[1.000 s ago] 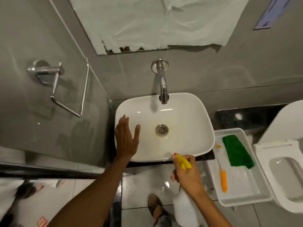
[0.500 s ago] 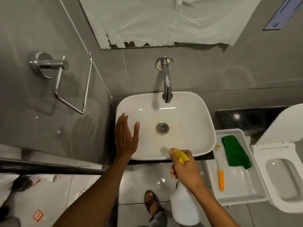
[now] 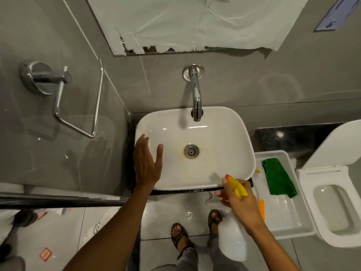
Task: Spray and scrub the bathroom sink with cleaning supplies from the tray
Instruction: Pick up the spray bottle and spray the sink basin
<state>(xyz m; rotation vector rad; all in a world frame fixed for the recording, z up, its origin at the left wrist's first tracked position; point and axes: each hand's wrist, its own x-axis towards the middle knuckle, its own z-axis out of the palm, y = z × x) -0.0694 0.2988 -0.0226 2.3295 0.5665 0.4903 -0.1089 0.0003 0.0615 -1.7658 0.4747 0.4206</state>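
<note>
Nearest: two sandalled feet (image 3: 180, 234) on the pale tiled floor (image 3: 166, 218), both in view now; half a second ago only one showed.
Right hand (image 3: 241, 200) grips the white translucent spray bottle (image 3: 232, 235) by its neck, fingers (image 3: 221, 193) wrapped round the red trigger, yellow nozzle head (image 3: 237, 185) aimed at the basin. Bottle sits just off the front-right rim, slightly further right than before.
Left hand (image 3: 147, 163) is empty, fingers straight and together, thumb splayed out, flat over the left edge of the white rounded-rectangle ceramic sink (image 3: 224, 133). Same spot as before.
Sink bowl shows a yellowish stain around the chrome drain (image 3: 191, 151). Unchanged.
Right of the sink, white plastic tray (image 3: 289, 220) sits on the floor by the white toilet (image 3: 336, 202). It holds a green folded cloth (image 3: 278, 178) and an orange-handled brush (image 3: 261, 207), brush partly hidden by the right wrist.
Far: chrome wall spout (image 3: 196, 94) over the back rim, chrome towel ring (image 3: 64, 94) on the left wall, torn paper sheet (image 3: 195, 22) over the mirror.
</note>
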